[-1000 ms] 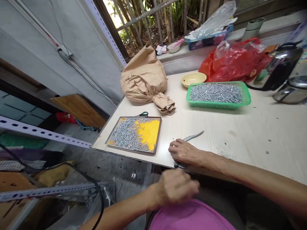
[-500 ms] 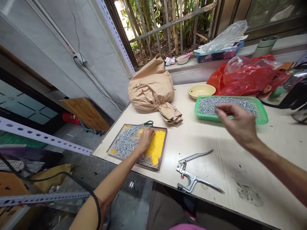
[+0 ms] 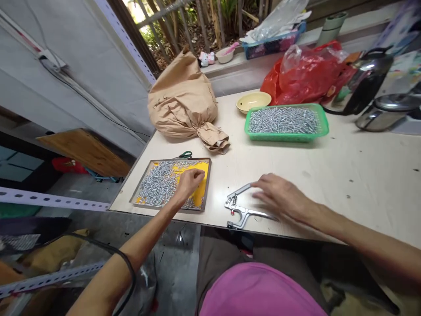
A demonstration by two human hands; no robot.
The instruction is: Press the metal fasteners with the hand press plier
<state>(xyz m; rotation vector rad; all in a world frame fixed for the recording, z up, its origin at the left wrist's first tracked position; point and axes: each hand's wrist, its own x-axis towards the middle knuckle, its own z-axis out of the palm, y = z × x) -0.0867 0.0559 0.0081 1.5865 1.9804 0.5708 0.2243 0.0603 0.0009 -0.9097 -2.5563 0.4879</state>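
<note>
My left hand (image 3: 190, 182) is over the shallow tray (image 3: 208, 186), its fingers pinched together above the yellow bottom. Whatever is between those fingertips is too small to make out. Many short silver metal pieces (image 3: 158, 184) cover the left part of the tray. Metal pliers (image 3: 241, 215) with a spring between their handles lie spread on the table, to the right of the tray. My right hand (image 3: 281, 195) is over the handle ends, fingers stretched and apart, not closed round them. A green plastic basket (image 3: 283, 137) holds more silver pieces farther back.
Green-handled scissors (image 3: 186, 154) lie partly behind the tray. A brown paper sack (image 3: 184, 101), a cream bowl (image 3: 253, 101) and a red plastic bag (image 3: 305, 74) stand at the back. To the right are a kettle (image 3: 368, 81) and a steel pot (image 3: 381, 116).
My right hand has come from above the green basket down to the pliers' handles. My left hand stays over the tray, fingers pinched. The view has shifted, showing more of the table's right side.
</note>
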